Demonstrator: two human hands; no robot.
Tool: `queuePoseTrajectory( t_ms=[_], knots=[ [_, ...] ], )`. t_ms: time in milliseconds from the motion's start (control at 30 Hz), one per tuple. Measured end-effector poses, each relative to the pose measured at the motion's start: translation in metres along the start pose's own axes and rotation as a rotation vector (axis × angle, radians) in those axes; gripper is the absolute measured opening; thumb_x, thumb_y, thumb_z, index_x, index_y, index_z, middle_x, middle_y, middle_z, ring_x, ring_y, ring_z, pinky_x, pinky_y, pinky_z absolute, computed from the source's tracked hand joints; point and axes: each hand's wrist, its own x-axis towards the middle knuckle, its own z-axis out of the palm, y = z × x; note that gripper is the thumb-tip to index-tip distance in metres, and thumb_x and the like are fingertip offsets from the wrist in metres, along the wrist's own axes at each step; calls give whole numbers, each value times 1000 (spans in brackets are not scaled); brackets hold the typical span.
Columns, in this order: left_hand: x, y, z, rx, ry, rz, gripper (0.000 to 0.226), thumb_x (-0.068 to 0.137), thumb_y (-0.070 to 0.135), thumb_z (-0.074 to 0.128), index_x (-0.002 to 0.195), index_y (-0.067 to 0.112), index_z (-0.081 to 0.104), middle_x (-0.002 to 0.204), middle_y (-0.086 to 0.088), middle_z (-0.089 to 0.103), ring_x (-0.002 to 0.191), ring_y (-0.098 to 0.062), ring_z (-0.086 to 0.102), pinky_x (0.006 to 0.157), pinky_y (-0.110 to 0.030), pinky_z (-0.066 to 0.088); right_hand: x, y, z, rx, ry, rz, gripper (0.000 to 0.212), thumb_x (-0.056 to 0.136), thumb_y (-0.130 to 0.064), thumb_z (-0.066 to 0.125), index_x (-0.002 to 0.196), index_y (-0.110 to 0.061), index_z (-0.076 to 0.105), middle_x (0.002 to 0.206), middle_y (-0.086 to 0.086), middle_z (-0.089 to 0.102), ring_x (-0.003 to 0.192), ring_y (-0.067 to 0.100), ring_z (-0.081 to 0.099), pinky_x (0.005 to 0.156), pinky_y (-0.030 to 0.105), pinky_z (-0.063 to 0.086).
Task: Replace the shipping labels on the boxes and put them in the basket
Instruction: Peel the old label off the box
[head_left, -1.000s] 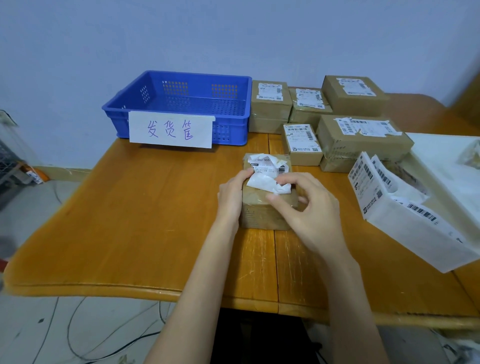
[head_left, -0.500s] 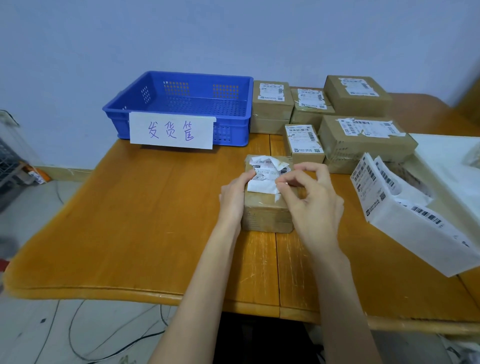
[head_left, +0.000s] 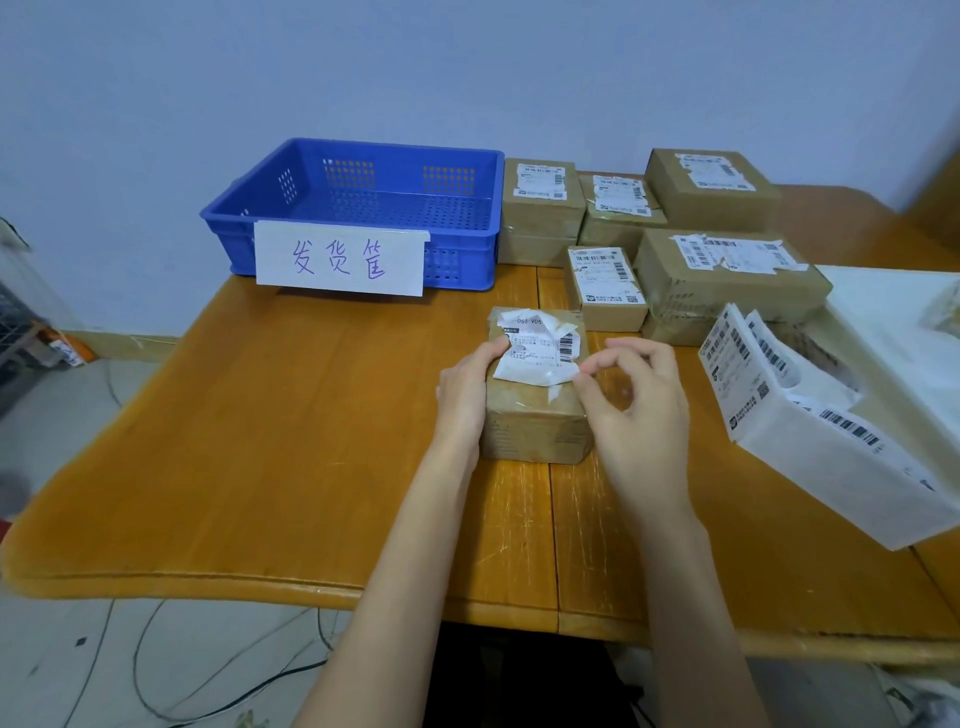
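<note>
Fingers (head_left: 613, 358) of right hand (head_left: 636, 415): thumb and forefinger pinching lower right corner of crumpled, half-peeled white shipping label (head_left: 537, 351), remaining fingers curled above box top. Fingers of left hand (head_left: 465, 395): wrapped against left side of small brown cardboard box (head_left: 535, 410), thumb pressing on left edge of label. Box position: upright on orange-brown wooden table (head_left: 285, 441), centre of table, directly in front of person, near front edge. Label condition: wrinkled, lower part lifted from box top, upper part lying on box with printed barcode visible. Blue perforated plastic basket (head_left: 358, 208): at rear of table against pale wall, well apart from held box, white paper sign with purple handwritten characters (head_left: 340, 258) fixed to front wall. Group of five more brown cardboard boxes with white labels (head_left: 675, 234): just right of basket, at rear right of table, several labels torn at edges. Nearest of these, small box (head_left: 608, 288), just behind held box. White strip of fresh barcode labels (head_left: 810, 410): folded in loose stack at right of table, near right hand, not touching. Dark cables (head_left: 182, 660): on grey floor below front left edge of table.
</note>
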Motion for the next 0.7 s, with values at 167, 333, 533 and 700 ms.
queuePoseTrajectory(
  t_ms=[167,333,533,700],
  knots=[
    [10,-9,1,38,36,-23,67,54,81,59,102,37,77,121,-1,68,122,-29,56,108,-53,42,1,-10,10,-75,39,-30,3,92,-21,63,90,-23,64,107,-7,56,89,5,55,83,20,46],
    [16,-11,1,32,37,-28,79,51,83,59,111,34,74,125,-3,65,124,-29,55,108,-53,42,5,-24,16,-221,67,11,8,90,-37,65,95,-32,66,100,-10,53,83,5,55,71,-7,21],
    [22,-18,1,-1,55,-4,89,41,89,64,109,34,75,122,-3,67,122,-31,56,107,-54,42,13,-18,-6,190,-42,246,26,81,-23,75,102,-29,61,105,-15,63,91,-2,65,93,30,51],
    [26,-21,1,0,48,-11,103,28,96,60,110,36,74,121,0,68,122,-30,56,106,-53,43,15,-18,-7,426,-29,407,15,86,-21,67,101,-25,70,110,-4,64,96,4,63,93,37,53]
  ],
)
